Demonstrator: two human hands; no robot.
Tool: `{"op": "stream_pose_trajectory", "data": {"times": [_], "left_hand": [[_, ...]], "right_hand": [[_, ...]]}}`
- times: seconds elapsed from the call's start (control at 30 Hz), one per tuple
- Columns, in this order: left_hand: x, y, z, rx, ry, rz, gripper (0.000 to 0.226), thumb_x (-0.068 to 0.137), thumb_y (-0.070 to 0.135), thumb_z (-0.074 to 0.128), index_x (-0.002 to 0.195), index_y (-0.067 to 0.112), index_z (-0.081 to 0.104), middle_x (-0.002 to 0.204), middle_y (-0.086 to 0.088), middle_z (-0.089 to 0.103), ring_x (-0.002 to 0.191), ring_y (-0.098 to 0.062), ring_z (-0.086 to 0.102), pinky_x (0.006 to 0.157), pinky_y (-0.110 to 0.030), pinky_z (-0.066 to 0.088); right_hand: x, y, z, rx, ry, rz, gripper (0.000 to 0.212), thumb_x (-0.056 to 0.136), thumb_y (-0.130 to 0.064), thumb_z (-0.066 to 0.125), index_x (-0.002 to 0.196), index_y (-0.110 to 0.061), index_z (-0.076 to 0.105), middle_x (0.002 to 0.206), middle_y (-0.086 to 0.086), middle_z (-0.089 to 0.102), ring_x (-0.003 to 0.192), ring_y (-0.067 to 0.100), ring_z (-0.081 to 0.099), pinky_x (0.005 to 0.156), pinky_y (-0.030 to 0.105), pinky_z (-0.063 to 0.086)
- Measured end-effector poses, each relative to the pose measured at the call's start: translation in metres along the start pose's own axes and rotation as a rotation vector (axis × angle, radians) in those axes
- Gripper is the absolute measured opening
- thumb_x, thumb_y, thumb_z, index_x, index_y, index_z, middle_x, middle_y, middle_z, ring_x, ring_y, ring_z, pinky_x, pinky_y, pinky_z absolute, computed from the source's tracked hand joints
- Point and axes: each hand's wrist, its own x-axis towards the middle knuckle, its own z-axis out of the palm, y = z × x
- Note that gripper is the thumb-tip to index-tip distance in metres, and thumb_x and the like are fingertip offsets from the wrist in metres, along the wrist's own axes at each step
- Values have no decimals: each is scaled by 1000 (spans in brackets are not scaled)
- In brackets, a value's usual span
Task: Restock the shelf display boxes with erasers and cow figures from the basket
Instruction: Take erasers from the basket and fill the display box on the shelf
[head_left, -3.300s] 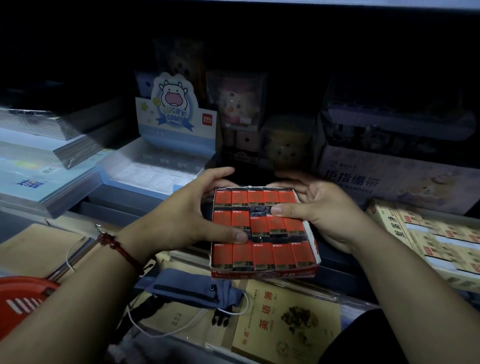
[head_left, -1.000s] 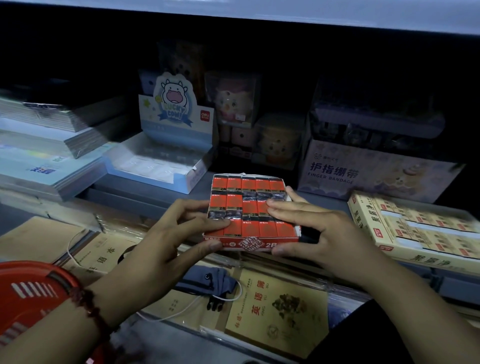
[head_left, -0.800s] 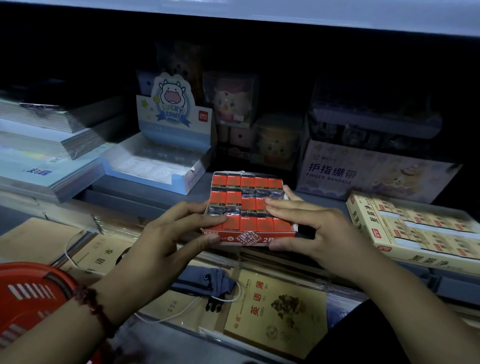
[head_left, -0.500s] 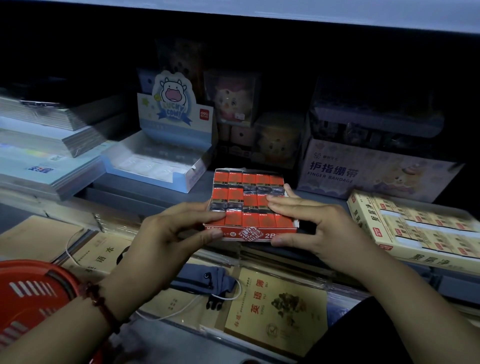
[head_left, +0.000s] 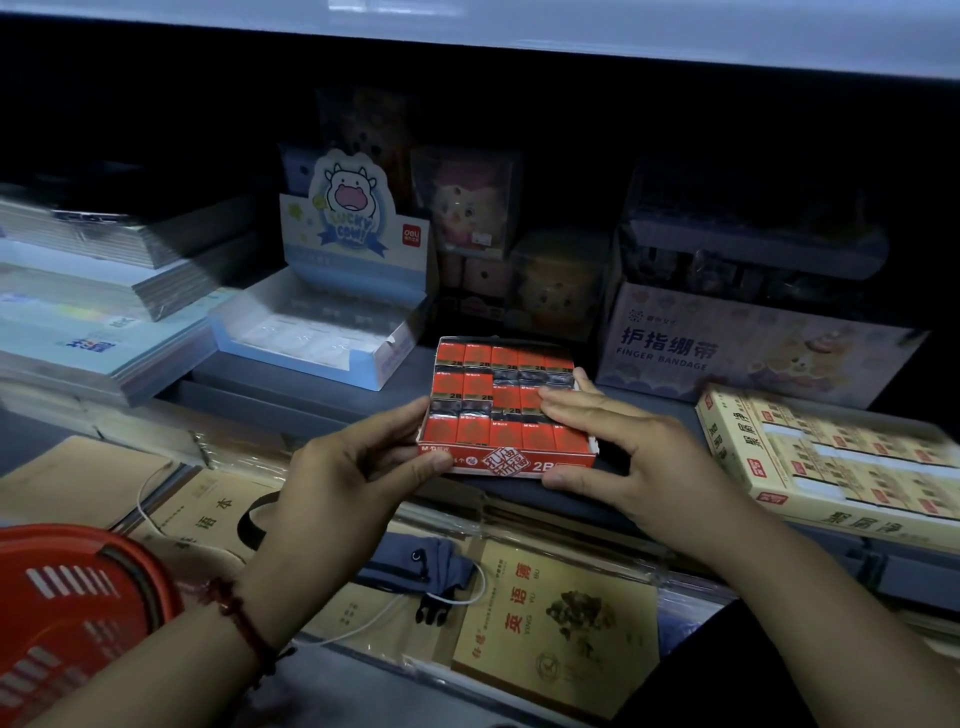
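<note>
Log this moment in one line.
eraser box: at shelf front edge | left hand: grips left corner | right hand: grips right side

Red eraser box (head_left: 506, 462) level, packed with 2B erasers (head_left: 475, 384); pale-blue cow display box (head_left: 363, 364) behind-left; red basket (head_left: 78, 597) lower left

Left hand (head_left: 358, 467): fingers along the left side of the eraser box (head_left: 506, 410), thumb on its front corner, pinching it
Right hand (head_left: 639, 457): fingers laid flat over the top, thumb on the front wall, so a pinch too
Left wrist: red cord bracelet (head_left: 236, 616)
Arms: both bare, reaching in from the bottom corners
</note>
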Motion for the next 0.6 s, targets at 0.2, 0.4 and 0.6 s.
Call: {"op": "stream_pose_trajectory", "data": {"times": [0.2, 0.4, 0.6], "left_hand": [[8, -4, 5, 46, 37, 11, 53, 80, 15, 81, 131, 24, 68, 97, 12, 80, 91, -2, 75, 82, -13, 56], [20, -12, 6, 127, 49, 25, 48, 83, 23, 81, 128, 34, 68, 84, 12, 76, 80, 2, 71, 78, -7, 51], [36, -18, -4, 241, 75, 43, 37, 90, 27, 77, 117, 51, 70, 94, 12, 78, 95, -3, 72, 88, -24, 56]], "right_hand": [[2, -3, 0, -20, 1, 50, 76, 76, -48, 70, 147, -31, 48, 153, -28, 38, 146, -15, 12, 122, 21, 21], [7, -6, 1, -42, 4, 87, 75, 79, -46, 70, 149, -32, 45, 153, -29, 34, 146, -14, 10, 114, 6, 19], [18, -10, 14, -69, 57, 111, 74, 87, -44, 70, 152, -26, 41, 159, -21, 29, 149, -7, 6, 118, 15, 10]]}}
